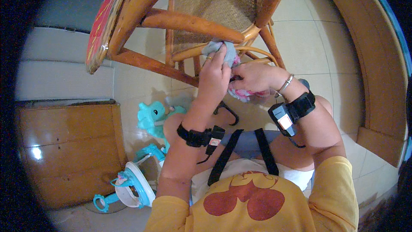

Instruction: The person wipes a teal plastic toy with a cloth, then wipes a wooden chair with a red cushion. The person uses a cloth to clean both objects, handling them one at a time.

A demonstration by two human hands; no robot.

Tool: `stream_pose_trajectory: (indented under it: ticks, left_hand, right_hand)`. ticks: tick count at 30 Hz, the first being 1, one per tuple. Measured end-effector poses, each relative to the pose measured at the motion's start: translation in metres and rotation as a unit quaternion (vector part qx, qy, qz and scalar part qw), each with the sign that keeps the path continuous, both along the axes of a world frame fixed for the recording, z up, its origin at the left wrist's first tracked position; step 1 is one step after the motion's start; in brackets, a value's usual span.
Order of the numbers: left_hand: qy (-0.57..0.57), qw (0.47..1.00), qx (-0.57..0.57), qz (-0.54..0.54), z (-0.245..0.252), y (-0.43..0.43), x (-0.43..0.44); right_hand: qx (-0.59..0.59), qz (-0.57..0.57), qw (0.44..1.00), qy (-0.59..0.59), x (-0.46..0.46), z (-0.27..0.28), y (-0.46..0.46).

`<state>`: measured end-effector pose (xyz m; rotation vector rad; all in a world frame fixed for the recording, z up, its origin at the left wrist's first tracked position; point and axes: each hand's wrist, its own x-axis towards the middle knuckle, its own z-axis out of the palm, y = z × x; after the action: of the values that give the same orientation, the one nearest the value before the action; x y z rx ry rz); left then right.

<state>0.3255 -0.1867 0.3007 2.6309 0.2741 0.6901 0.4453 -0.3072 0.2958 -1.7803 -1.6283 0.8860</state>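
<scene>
My left hand (216, 72) presses a grey and pink cloth (229, 52) against the end of a brown wooden or rattan leg (193, 25). That leg belongs to a tipped piece of furniture with a red round top (104, 22), at the upper left. Close beside it, my right hand (252, 76) grips the bunched lower part of the same cloth, whose pink-patterned end hangs below the fingers. Part of the cloth is hidden by both hands. Just behind the cloth stands a rattan chair with a woven seat (212, 6).
A turquoise toy animal (151, 114) and a turquoise and white child's ride-on toy (135, 183) are on the tiled floor at my left. Farther left is a brown wooden cabinet (70, 154). A long wooden furniture side (379, 54) curves along the right.
</scene>
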Motion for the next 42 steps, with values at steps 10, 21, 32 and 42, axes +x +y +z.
stream_pose_trajectory:
  ticks: [10,21,32,42]
  left_hand:
    - [0.038,0.991,-0.073,0.110,0.016,0.015,-0.022]
    - [0.025,0.999,-0.027,0.038,0.011,-0.008,0.008]
    - [-0.002,0.991,-0.040,0.126,0.004,0.023,-0.019]
    - [0.034,0.980,-0.183,0.074,0.011,0.001,0.011]
  right_hand:
    - [-0.058,0.019,0.995,0.075,-0.005,0.009,-0.002]
    - [-0.035,-0.015,0.999,0.024,-0.001,0.009,-0.007]
    - [-0.038,0.002,0.999,-0.004,-0.001,0.003,-0.003]
    - [-0.074,-0.008,0.997,-0.025,0.002,0.022,-0.010]
